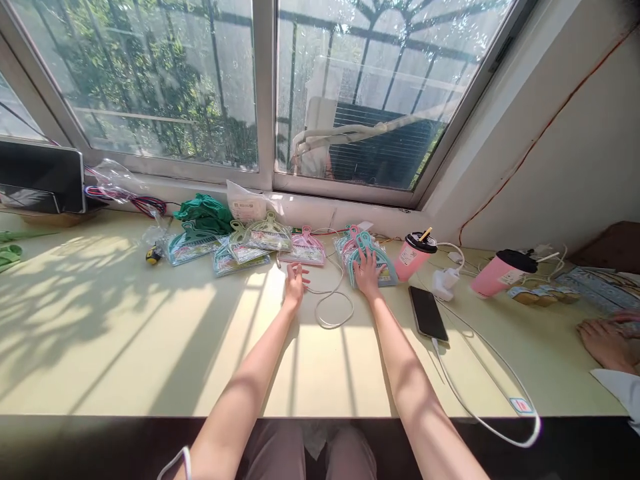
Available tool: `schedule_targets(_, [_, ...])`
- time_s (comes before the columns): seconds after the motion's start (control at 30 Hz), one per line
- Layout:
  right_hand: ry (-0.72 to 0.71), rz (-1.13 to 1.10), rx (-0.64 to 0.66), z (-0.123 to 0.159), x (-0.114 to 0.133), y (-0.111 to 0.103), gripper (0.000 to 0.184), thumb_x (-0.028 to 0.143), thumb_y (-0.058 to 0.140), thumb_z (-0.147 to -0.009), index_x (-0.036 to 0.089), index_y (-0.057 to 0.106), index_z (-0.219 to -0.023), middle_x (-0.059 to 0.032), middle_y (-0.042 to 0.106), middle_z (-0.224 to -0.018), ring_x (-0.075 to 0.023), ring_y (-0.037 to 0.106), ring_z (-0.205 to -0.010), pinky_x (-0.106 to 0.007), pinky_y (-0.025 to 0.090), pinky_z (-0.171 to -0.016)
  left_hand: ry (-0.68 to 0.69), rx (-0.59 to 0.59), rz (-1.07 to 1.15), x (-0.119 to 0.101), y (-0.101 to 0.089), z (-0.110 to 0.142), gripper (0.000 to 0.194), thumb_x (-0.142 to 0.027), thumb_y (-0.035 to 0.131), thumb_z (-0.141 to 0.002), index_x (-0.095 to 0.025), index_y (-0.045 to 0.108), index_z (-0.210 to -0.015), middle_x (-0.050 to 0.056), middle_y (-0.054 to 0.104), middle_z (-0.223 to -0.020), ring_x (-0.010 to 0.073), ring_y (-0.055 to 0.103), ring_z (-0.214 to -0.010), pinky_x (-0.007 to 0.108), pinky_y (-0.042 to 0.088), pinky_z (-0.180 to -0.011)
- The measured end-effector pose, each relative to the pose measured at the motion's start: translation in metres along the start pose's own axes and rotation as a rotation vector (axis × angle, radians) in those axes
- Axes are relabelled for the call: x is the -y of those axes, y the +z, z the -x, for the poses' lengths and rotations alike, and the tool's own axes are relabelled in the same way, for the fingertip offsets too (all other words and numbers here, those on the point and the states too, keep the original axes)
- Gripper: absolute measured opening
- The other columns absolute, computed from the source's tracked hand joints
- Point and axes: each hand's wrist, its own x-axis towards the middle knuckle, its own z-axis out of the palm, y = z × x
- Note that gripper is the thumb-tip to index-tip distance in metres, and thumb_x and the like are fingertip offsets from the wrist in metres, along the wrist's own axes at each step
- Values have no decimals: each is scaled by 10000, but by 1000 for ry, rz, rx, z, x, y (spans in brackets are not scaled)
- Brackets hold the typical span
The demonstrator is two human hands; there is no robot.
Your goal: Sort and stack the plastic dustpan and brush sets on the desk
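Observation:
My right hand (368, 273) lies with fingers spread on a teal mini dustpan-and-brush set (386, 269) in clear wrapping, on top of a small pile. Part of a pink set (353, 233) shows behind it in that pile. My left hand (296, 287) rests on the table, fingers loosely bent and apart, with nothing visible in it. Just beyond it lies a wrapped pink dustpan set (303, 248). Farther left are overlapping green sets (269, 233) and a dark green one (193, 247). A thin pale cable (334, 327) loops between my hands.
Pink cups (415, 257) (500, 275), a white charger (445, 283) and a phone (428, 313) with its cable stand right. Another person's hand (607, 340) is at the far right. Left are green cloth (204, 212), a tape measure (153, 255) and a tablet (43, 177). Windows (350, 100) rise behind.

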Motion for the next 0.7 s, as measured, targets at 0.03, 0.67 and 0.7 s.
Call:
schedule_targets(0.03, [1,6,-3,-5,2,4,618,431,257,-1087,256,351,-1672,-157,302,-1762,-357,176,-1654,-792,167,-1240,5,11,-5,1,0,1,260,-404,441,-1074,-210,533,-1221,101,759,-1064,140,685,-649,221,497,-517])
schedule_targets(0.67, [38,106,-107,-54,23,21,637,428,275,-1102,184,337,-1687,-185,269,-1775,-387,116,-1675,-813,135,-1250,72,129,-79,8,-5,1,389,-594,514,-996,-218,588,-1064,64,736,-906,153,651,-636,257,495,-571])
schedule_targets(0.7, [26,84,-99,-49,19,17,630,430,294,-1100,189,356,-1679,-180,292,-1767,-389,123,-1673,-810,148,-1250,59,112,-71,6,-5,0,403,-607,505,-1001,-215,591,-1033,65,738,-895,150,656,-627,257,498,-574])
